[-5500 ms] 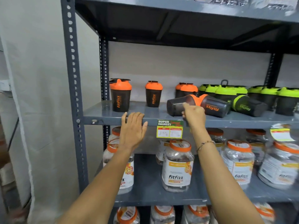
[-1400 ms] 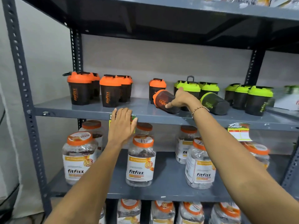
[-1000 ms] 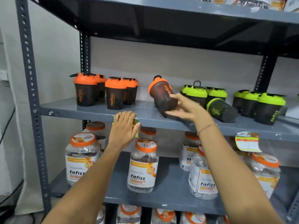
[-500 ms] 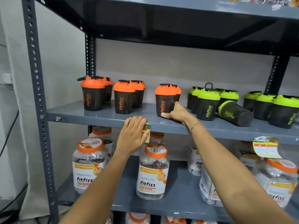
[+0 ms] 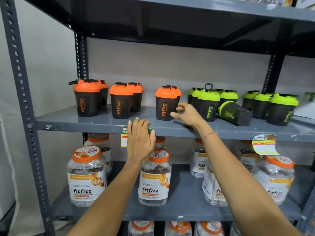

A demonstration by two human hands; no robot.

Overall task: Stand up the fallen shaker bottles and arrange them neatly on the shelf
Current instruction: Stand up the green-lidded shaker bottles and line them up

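Observation:
On the grey middle shelf black shaker bottles stand in rows. Orange-lidded ones are at the left and middle-left, and one orange-lidded shaker stands upright at the centre. Green-lidded shakers stand to its right, with more further right. One green-lidded shaker lies on its side between them, lid pointing left. My right hand hovers open just right of the centre orange shaker, fingers apart, holding nothing. My left hand rests flat against the shelf's front edge.
Clear jars with orange lids fill the shelf below. Price tags hang from the shelf edge behind my left hand and at the right. A perforated upright post bounds the left. Another shelf hangs low overhead.
My right hand lifted the fallen orange shaker, stood it upright at the centre, and has now let go and drawn slightly right. My left hand stayed on the shelf edge.

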